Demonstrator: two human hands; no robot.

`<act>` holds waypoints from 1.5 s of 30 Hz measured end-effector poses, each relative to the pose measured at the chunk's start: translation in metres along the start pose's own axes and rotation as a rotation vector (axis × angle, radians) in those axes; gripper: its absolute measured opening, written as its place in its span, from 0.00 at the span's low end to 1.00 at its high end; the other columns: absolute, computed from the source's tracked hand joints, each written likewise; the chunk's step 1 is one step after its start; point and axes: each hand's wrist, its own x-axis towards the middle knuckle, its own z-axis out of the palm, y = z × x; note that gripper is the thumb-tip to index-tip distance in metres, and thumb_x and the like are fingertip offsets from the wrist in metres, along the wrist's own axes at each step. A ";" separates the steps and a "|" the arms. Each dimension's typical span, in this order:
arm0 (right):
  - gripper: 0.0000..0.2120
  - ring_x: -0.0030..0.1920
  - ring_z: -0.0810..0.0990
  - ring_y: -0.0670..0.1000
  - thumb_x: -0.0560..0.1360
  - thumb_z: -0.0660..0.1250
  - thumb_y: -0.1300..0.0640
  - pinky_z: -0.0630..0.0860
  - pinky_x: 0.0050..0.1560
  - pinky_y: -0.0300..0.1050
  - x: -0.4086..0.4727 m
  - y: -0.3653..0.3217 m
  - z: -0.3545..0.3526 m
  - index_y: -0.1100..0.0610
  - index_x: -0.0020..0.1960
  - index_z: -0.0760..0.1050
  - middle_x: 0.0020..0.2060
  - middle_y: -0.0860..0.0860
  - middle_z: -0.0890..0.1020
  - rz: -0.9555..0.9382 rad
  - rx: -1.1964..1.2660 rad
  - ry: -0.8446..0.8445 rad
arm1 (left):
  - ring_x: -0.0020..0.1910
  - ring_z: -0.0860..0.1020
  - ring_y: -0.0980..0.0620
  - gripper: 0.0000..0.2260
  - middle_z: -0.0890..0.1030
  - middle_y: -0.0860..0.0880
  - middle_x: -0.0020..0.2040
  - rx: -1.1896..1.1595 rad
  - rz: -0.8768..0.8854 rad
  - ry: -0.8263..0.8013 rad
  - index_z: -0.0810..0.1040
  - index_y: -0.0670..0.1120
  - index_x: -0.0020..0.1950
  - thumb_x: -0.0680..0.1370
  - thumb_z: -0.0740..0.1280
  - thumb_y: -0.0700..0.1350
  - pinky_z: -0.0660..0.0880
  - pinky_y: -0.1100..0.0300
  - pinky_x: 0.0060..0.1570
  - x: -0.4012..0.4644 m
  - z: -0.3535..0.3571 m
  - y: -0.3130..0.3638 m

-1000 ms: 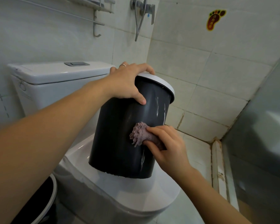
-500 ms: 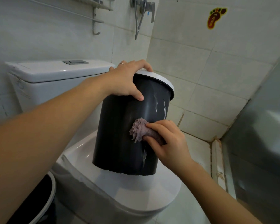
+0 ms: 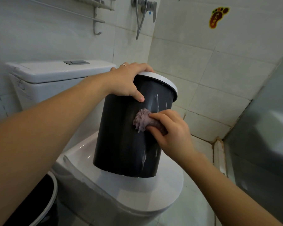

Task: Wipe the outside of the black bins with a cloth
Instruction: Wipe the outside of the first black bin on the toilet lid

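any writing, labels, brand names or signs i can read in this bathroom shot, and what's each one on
Foot-shaped sticker on the wall tiles: a column of small characters, too blurred to read.
Tap fitting on the wall: a small blue mark, no legible text.
Black bin, its white rim, cloth, toilet tank: no text visible.
Nothing in the frame can be read outright.
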 end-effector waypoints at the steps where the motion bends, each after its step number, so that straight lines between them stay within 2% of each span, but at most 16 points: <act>1: 0.12 0.46 0.79 0.55 0.73 0.75 0.57 0.78 0.47 0.49 -0.004 -0.002 0.001 0.61 0.55 0.81 0.47 0.55 0.81 -0.010 0.011 -0.003 | 0.67 0.65 0.49 0.35 0.68 0.61 0.52 0.000 0.000 0.002 0.68 0.63 0.68 0.66 0.80 0.49 0.62 0.41 0.69 0.000 0.000 -0.001; 5: 0.10 0.44 0.78 0.56 0.74 0.73 0.58 0.76 0.45 0.49 -0.040 -0.011 0.007 0.62 0.54 0.81 0.46 0.55 0.80 -0.128 0.094 -0.086 | 0.67 0.64 0.49 0.35 0.68 0.60 0.57 0.014 0.008 0.002 0.68 0.62 0.68 0.66 0.80 0.49 0.61 0.41 0.69 0.000 0.000 -0.002; 10: 0.10 0.43 0.77 0.54 0.75 0.72 0.58 0.77 0.43 0.46 -0.058 -0.015 0.006 0.61 0.54 0.81 0.46 0.55 0.80 -0.219 0.102 -0.182 | 0.60 0.62 0.54 0.35 0.68 0.65 0.50 -0.030 0.009 -0.015 0.67 0.64 0.68 0.67 0.79 0.49 0.61 0.43 0.69 -0.003 -0.001 -0.003; 13: 0.11 0.44 0.79 0.56 0.74 0.73 0.59 0.77 0.46 0.48 -0.040 -0.010 0.003 0.63 0.54 0.81 0.46 0.56 0.81 -0.131 0.077 -0.107 | 0.64 0.64 0.51 0.35 0.69 0.63 0.53 -0.006 0.013 -0.008 0.67 0.63 0.68 0.66 0.80 0.49 0.61 0.43 0.69 -0.003 -0.001 -0.002; 16: 0.12 0.46 0.79 0.55 0.73 0.75 0.59 0.77 0.49 0.45 -0.032 -0.008 0.004 0.62 0.54 0.81 0.47 0.55 0.81 0.001 0.059 -0.030 | 0.68 0.64 0.48 0.35 0.68 0.59 0.58 0.010 0.015 -0.003 0.67 0.62 0.69 0.66 0.80 0.49 0.61 0.41 0.69 -0.003 -0.001 -0.002; 19: 0.11 0.45 0.79 0.55 0.74 0.74 0.59 0.76 0.48 0.45 -0.046 -0.012 0.006 0.63 0.54 0.81 0.46 0.55 0.81 -0.059 0.092 -0.063 | 0.66 0.64 0.49 0.35 0.68 0.60 0.55 -0.010 0.005 -0.003 0.67 0.63 0.69 0.67 0.80 0.49 0.62 0.42 0.69 -0.004 -0.002 -0.003; 22: 0.09 0.43 0.77 0.54 0.75 0.72 0.57 0.77 0.44 0.46 -0.071 -0.017 0.008 0.61 0.53 0.81 0.45 0.55 0.80 -0.178 0.125 -0.174 | 0.61 0.64 0.52 0.34 0.67 0.64 0.49 -0.040 -0.005 -0.006 0.68 0.63 0.68 0.67 0.79 0.48 0.62 0.44 0.68 -0.005 -0.003 -0.004; 25: 0.10 0.43 0.77 0.53 0.77 0.71 0.56 0.77 0.43 0.44 -0.073 -0.015 0.006 0.61 0.54 0.82 0.45 0.54 0.80 -0.227 0.116 -0.213 | 0.62 0.64 0.52 0.34 0.69 0.62 0.52 -0.038 0.001 -0.008 0.68 0.63 0.68 0.67 0.79 0.48 0.62 0.43 0.69 -0.004 -0.002 -0.005; 28: 0.10 0.43 0.79 0.56 0.75 0.72 0.59 0.77 0.45 0.48 -0.054 -0.007 0.004 0.63 0.54 0.81 0.45 0.56 0.81 -0.158 0.079 -0.123 | 0.66 0.65 0.49 0.34 0.69 0.59 0.57 -0.031 0.007 0.001 0.68 0.63 0.67 0.66 0.80 0.48 0.62 0.41 0.69 -0.003 -0.002 -0.006; 32: 0.12 0.45 0.79 0.54 0.73 0.75 0.58 0.77 0.49 0.41 -0.038 -0.004 0.005 0.62 0.53 0.81 0.46 0.55 0.82 -0.024 0.052 -0.007 | 0.68 0.65 0.48 0.35 0.69 0.58 0.58 -0.034 0.010 -0.002 0.68 0.62 0.68 0.66 0.80 0.48 0.63 0.41 0.69 -0.002 -0.002 -0.008; 36: 0.11 0.44 0.78 0.54 0.73 0.75 0.59 0.78 0.45 0.46 -0.060 -0.011 0.010 0.62 0.52 0.81 0.45 0.55 0.80 -0.086 0.129 -0.087 | 0.66 0.65 0.49 0.34 0.69 0.60 0.55 -0.057 0.012 -0.007 0.68 0.63 0.66 0.65 0.80 0.47 0.63 0.41 0.69 -0.002 -0.002 -0.008; 40: 0.09 0.43 0.77 0.51 0.73 0.74 0.58 0.77 0.42 0.43 -0.079 -0.019 0.011 0.60 0.52 0.81 0.45 0.53 0.80 -0.170 0.162 -0.231 | 0.66 0.66 0.49 0.33 0.70 0.59 0.56 -0.084 0.012 -0.013 0.68 0.67 0.62 0.66 0.80 0.47 0.64 0.41 0.69 -0.002 -0.002 -0.008; 42: 0.09 0.43 0.77 0.52 0.73 0.74 0.58 0.77 0.42 0.43 -0.074 -0.017 0.008 0.60 0.52 0.81 0.45 0.53 0.80 -0.183 0.162 -0.235 | 0.65 0.66 0.50 0.33 0.70 0.59 0.56 -0.083 0.006 -0.016 0.68 0.66 0.63 0.66 0.80 0.47 0.64 0.41 0.69 -0.002 -0.002 -0.007; 45: 0.09 0.44 0.78 0.52 0.73 0.73 0.58 0.77 0.45 0.44 -0.060 -0.013 0.005 0.60 0.52 0.81 0.45 0.53 0.80 -0.050 0.186 -0.143 | 0.63 0.65 0.51 0.34 0.68 0.65 0.50 -0.075 -0.003 -0.016 0.68 0.65 0.66 0.66 0.80 0.46 0.63 0.41 0.69 -0.003 -0.003 -0.005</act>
